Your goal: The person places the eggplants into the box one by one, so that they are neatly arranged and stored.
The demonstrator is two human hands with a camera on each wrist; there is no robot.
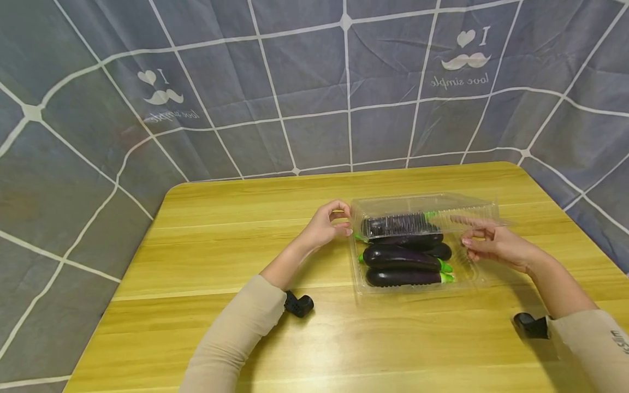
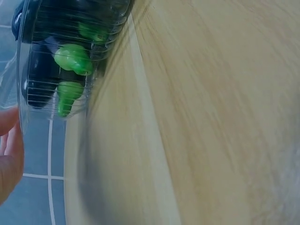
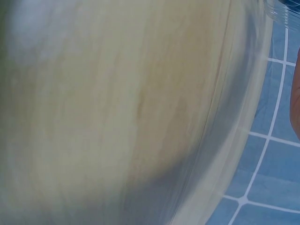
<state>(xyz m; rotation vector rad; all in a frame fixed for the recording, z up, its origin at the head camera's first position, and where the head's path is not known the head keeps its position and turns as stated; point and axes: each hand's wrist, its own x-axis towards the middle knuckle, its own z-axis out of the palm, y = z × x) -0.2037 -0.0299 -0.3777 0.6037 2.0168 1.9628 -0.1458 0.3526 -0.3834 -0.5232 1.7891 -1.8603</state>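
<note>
A clear plastic clamshell box point(image 1: 361, 289) lies on the table with its lid point(image 1: 422, 204) tilted partway over the base. Several dark eggplants point(image 1: 403, 256) with green stem ends lie inside, the rear ones seen through the ribbed lid. At the box's left side, my left hand point(image 1: 326, 224) holds the plastic edge between curved fingers and thumb; the left wrist view shows its fingers at the rim. On the right, my right hand point(image 1: 503, 248) pinches the lid's front right edge with thumb and forefinger. Only a sliver of the right hand point(image 3: 295, 103) shows in its wrist view.
The wooden table point(image 1: 221, 245) has rounded far corners. A grey curtain point(image 1: 314, 82) with white grid lines hangs behind it and at the sides. Black wrist devices point(image 1: 298, 304) show at the cuffs of both beige sleeves.
</note>
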